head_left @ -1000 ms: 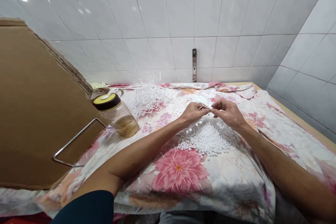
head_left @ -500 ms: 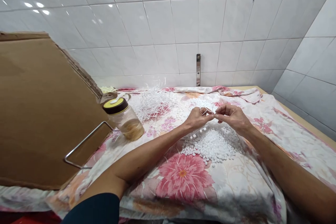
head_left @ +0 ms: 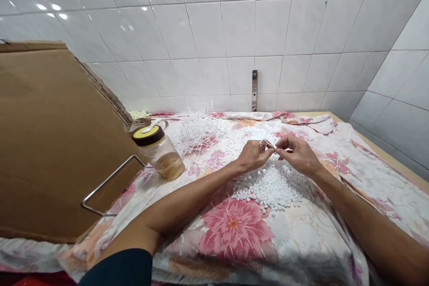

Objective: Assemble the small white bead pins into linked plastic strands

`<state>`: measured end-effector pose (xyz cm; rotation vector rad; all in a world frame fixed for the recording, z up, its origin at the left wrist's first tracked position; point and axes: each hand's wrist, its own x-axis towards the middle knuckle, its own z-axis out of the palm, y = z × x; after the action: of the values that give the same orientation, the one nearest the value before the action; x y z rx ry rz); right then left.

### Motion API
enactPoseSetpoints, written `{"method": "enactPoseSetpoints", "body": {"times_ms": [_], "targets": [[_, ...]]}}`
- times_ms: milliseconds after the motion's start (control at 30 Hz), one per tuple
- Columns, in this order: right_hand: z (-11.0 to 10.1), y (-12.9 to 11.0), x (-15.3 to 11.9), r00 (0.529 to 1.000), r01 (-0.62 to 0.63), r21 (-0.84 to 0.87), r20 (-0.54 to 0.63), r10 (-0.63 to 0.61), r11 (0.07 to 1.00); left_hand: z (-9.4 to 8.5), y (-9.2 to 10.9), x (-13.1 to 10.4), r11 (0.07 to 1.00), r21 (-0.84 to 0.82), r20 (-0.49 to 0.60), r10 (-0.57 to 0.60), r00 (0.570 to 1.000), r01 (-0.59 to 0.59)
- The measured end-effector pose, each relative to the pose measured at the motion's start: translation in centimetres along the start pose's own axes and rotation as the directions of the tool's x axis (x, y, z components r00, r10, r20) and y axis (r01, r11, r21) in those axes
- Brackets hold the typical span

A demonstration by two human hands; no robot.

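My left hand (head_left: 255, 155) is closed, with thin white strips (head_left: 264, 144) showing between its thumb and fingers. Facing it, my right hand (head_left: 298, 155) pinches at the same spot, fingertips nearly touching those of the left. What the right fingertips grip is too small to make out. Just below both hands lies a heap of small white beads (head_left: 273, 190) on a flowered cloth (head_left: 298, 241). More white pieces are spread behind the hands. Farther left rests a loose tangle of thin white strips (head_left: 196, 133).
A clear jar (head_left: 167, 163) with a yellow and dark lid holds brownish contents; a white spoon-like piece (head_left: 152, 126) lies on the lid. At left stands a large cardboard sheet (head_left: 50, 143) beside a bent metal rod (head_left: 109, 180). A metal bracket (head_left: 254, 89) is fixed to the tiled wall (head_left: 208, 27).
Both hands stay together over the beads, their fingertips shifting slightly. Several white beads seen hanging under my left hand are no longer visible there. The view has shifted a little.
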<state>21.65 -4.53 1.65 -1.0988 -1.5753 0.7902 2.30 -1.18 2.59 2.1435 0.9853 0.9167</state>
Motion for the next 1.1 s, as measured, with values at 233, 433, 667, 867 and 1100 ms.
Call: {"method": "enactPoseSetpoints", "body": {"times_ms": [233, 433, 667, 867, 1100], "targets": [[0.2, 0.2, 0.0, 1.000, 0.004, -0.012, -0.011, -0.004, 1.000, 0.2, -0.7, 0.1, 0.994, 0.054, 0.031, 0.088, 0.996, -0.090], [0.3, 0.0, -0.2, 0.998, 0.066, -0.115, -0.001, -0.066, 0.991, 0.1, -0.7, 0.1, 0.987, 0.134, 0.007, 0.089, 0.996, -0.089], [0.8, -0.3, -0.7, 0.952, 0.278, -0.440, 0.008, -0.306, 0.854, 0.5, -0.7, -0.2, 0.946, 0.315, -0.026, 0.084, 0.996, -0.071], [2.0, -1.9, -1.6, 0.962, 0.271, -0.297, 0.117, -0.247, 0.916, -1.3, -2.3, 1.7, 0.978, -0.045, -0.227, -0.207, 0.952, 0.202], [1.2, -0.2, -0.3, 0.999, 0.025, -0.176, -0.015, -0.028, 0.984, -2.1, -3.2, 2.7, 0.779, -0.553, -0.019, -0.367, 0.930, 0.296]]}}
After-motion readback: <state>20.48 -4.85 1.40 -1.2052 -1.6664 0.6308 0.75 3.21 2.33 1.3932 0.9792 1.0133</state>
